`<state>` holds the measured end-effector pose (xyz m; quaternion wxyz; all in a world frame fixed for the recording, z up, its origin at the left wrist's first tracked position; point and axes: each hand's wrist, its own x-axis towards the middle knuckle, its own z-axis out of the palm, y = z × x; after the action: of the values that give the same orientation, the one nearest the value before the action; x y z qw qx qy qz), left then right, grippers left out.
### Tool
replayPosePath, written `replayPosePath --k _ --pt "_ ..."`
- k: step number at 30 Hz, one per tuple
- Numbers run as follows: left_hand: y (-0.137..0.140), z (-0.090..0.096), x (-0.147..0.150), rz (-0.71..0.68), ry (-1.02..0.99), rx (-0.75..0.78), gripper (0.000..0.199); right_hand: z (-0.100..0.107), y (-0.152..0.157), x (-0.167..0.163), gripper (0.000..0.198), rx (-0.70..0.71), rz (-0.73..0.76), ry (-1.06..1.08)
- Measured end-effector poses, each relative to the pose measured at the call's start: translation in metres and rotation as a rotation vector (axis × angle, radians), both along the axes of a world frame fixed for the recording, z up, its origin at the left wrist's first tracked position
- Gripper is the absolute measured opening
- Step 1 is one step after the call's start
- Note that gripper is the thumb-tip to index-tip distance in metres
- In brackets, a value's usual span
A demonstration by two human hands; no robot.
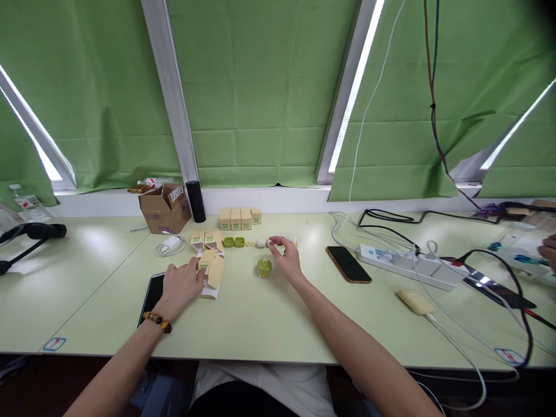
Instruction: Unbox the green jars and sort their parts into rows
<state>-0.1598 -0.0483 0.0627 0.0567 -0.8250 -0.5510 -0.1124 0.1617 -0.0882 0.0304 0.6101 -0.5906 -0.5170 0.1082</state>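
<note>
My left hand [185, 284] is closed at the left side of an opened cream carton [216, 267], its fingertips against the carton. Its flaps stand up and a white inner edge shows. My right hand [284, 260] has thumb and forefinger brought together at the right end of a row of small parts, by a small white round piece [261, 243]. Whatever lies between these fingertips is too small to make out. In front of that hand stands a small clear jar with a green lid [264, 266]. Two green square lids [234, 242] lie to the left in the row.
Closed cream cartons [236, 219] stand at the back, and more opened ones [205, 238] behind my left hand. A dark phone [152, 295] lies left, another phone [348, 264] right, beside a power strip [403, 266] with cables. Another person's hand [548, 250] shows at far right.
</note>
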Motion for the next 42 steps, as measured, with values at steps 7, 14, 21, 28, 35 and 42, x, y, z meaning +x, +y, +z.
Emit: replayPosePath --k 7,14,21,28,35,42 --pt "-0.014 0.014 0.007 -0.055 -0.053 0.211 0.036 0.007 0.005 0.015 0.028 -0.09 0.124 0.011" --pt "-0.021 0.024 0.068 -0.382 -0.283 0.082 0.018 -0.007 -0.009 0.032 0.048 -0.227 0.495 0.055" --pt "0.007 0.007 0.13 -0.535 -0.427 -0.103 0.032 -0.016 -0.017 0.021 0.063 -0.305 0.462 -0.179" --pt "0.006 -0.027 0.126 -0.563 -0.578 -0.168 0.046 -0.023 -0.015 0.011 0.058 -0.273 0.389 -0.254" --pt "0.002 -0.03 0.129 -0.565 -0.67 -0.225 0.034 -0.021 -0.017 0.007 0.052 -0.26 0.318 -0.274" --pt "0.007 -0.018 0.132 -0.568 -0.948 -0.269 0.024 -0.01 -0.022 -0.01 0.049 -0.138 0.594 0.155"
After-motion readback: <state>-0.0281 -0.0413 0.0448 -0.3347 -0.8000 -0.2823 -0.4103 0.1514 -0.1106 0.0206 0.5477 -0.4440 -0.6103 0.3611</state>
